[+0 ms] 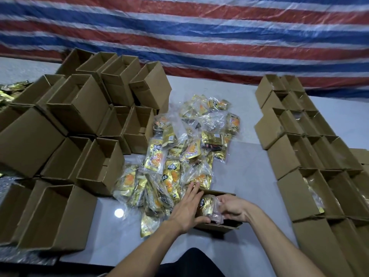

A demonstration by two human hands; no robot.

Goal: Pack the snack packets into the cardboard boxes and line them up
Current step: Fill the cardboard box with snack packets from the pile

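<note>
Snack packets heaped mid-table among open cardboard boxes

The snack packets (pixel 179 156), gold foil and clear film with orange print, lie in a loose, overlapping heap from the middle of the table (pixel 241 160) toward its near edge. At the near edge, touching the heap, one open box (pixel 219 226) holds a packet (pixel 207 206) in its mouth, gripped by the right hand (pixel 233 208). Along the left edge, empty boxes (pixel 79 108) are piled unevenly, several tilted, mouths open. Along the right edge, lined-up boxes (pixel 303 140) stand in tight rows, walls touching, flaps up. Clear wrapping shows inside a near one (pixel 315 198).
</note>
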